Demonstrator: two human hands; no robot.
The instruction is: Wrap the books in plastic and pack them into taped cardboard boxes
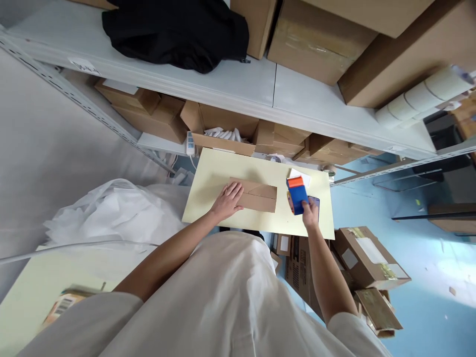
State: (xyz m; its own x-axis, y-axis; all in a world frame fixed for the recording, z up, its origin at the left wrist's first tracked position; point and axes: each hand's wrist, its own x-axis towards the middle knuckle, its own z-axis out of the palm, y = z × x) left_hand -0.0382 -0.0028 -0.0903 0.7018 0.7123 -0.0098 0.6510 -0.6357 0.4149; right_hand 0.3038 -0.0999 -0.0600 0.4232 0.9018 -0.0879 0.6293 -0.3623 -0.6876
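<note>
Viewing from above a brown cardboard box (256,203) lying flat on a pale yellow counter (211,163). Showing a lengthwise seam (262,196) along the top of the box and so appearing folded shut; judging by this, counting the closing as done. Revealing no obvious tape over the seam, so probably leaving the sealing to be done, though being too small in view to rule out a clear strip.

Laying the left hand (228,201), open and palm down, over the left end of the box, seemingly steadying it and gripping nothing. Holding in the right hand (310,213), curled closed, a blue tape dispenser (298,199) with an orange-red top, to the right of the box and apart from it.

Noticing also to the right of the box a phone (316,202), partly hidden by the right hand, and a white slip (306,178). Finding beyond the box an open carton (223,144) holding white items (222,133), and higher past it a shelf (253,88) carrying a black garment (178,34) and white rolls (424,99). Seeing crumpled white plastic (100,213) to the left of the box, and stacked cartons (366,258) on the floor (372,210) to its right.
</note>
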